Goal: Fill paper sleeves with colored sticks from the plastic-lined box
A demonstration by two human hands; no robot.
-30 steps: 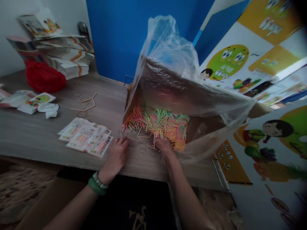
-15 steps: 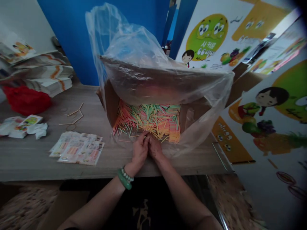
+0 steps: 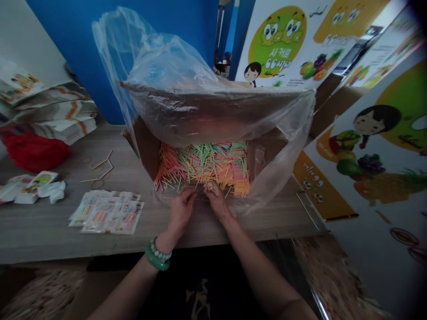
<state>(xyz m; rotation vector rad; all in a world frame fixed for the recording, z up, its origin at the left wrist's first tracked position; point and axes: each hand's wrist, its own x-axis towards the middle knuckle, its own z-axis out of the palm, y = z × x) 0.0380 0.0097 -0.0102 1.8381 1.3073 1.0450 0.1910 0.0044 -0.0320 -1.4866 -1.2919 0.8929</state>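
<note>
A cardboard box (image 3: 142,144) lined with a clear plastic bag (image 3: 173,66) lies on its side on the wooden table (image 3: 43,226). A pile of thin coloured sticks (image 3: 205,164) spills from its mouth. My left hand (image 3: 180,209), with green and white bracelets on the wrist, rests at the front edge of the pile, fingers curled. My right hand (image 3: 216,200) is right beside it, pinching a few sticks at the pile's edge.
Small printed packets (image 3: 108,212) lie left of my hands. Loose sticks and rubber bands (image 3: 100,169) lie farther back. A red bag (image 3: 33,151) and stacked printed cartons (image 3: 56,111) stand at the far left. Printed panels (image 3: 360,133) lean on the right.
My hands came together at the front of the stick pile, then parted slightly. The camera view shifted right and closer to the box.
</note>
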